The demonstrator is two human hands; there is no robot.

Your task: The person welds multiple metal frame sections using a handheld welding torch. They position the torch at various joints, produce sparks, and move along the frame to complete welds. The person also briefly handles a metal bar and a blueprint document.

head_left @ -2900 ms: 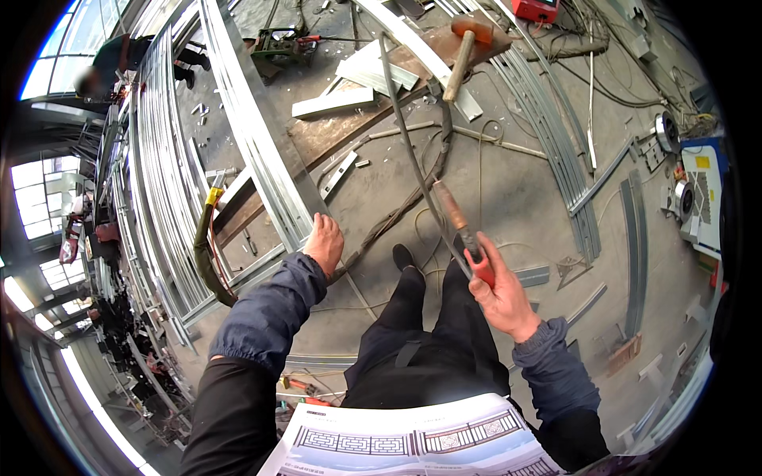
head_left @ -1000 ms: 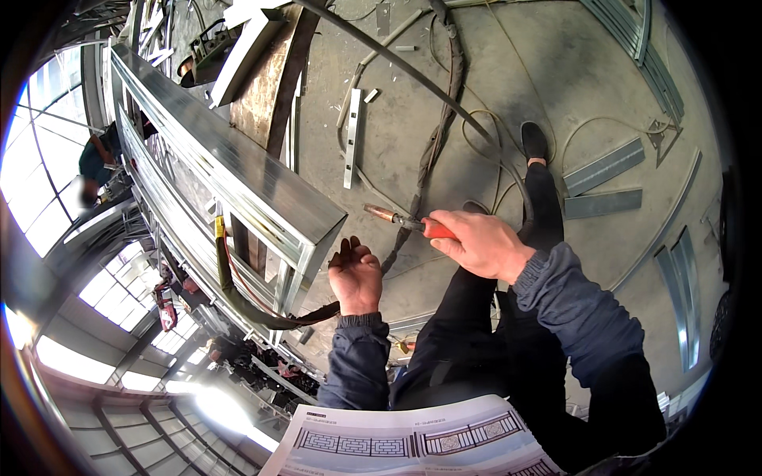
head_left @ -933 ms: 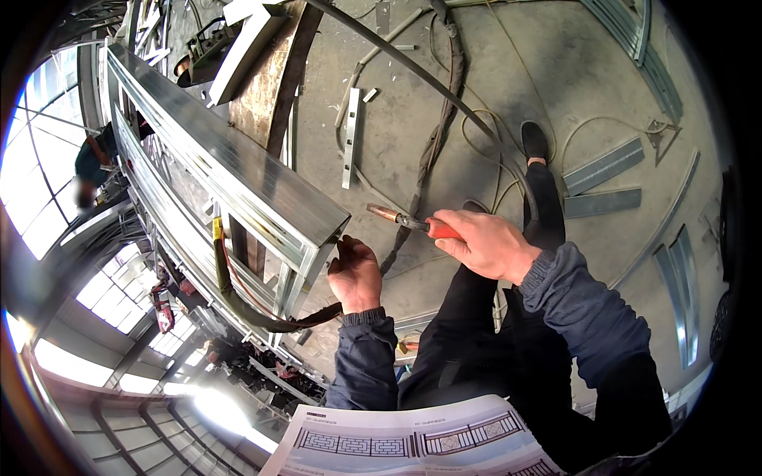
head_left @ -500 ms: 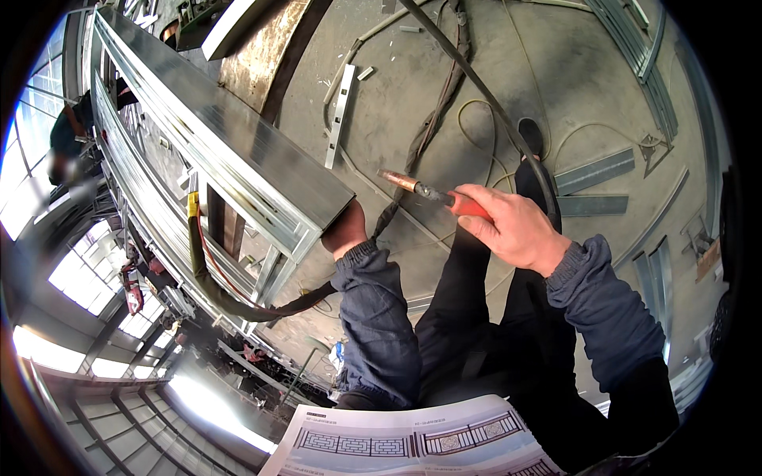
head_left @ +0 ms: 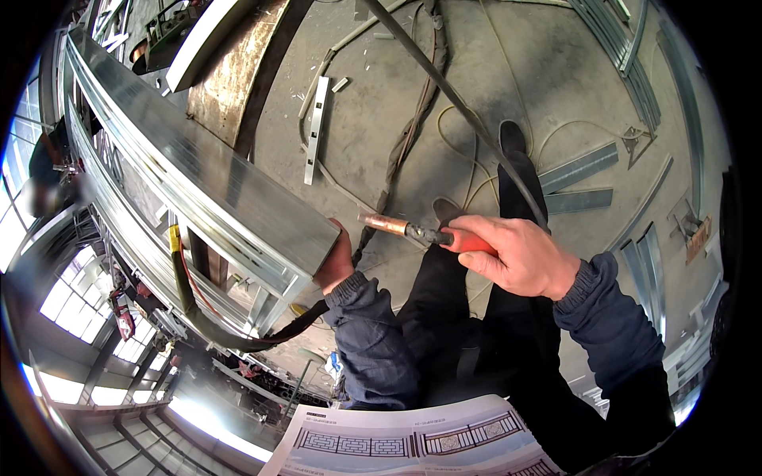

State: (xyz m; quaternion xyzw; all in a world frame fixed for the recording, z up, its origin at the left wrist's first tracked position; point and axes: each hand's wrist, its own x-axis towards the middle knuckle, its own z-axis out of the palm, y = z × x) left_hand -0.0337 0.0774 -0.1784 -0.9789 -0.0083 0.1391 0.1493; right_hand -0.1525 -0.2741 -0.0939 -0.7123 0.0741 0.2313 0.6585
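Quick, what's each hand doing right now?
Left hand: gripping the end of the steel frame.
Right hand: closed around the red-handled welding torch.

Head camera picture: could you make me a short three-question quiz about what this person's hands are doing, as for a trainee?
1. True or false: the right hand holds a red-handled welding torch.
2. What does the left hand touch? A) the end of the long metal frame B) the printed drawing C) a hammer
3. Fill in: the torch's copper tip points toward the person's ____.

Key: 1 true; 2 A; 3 left, toward the frame's end, though not touching it.
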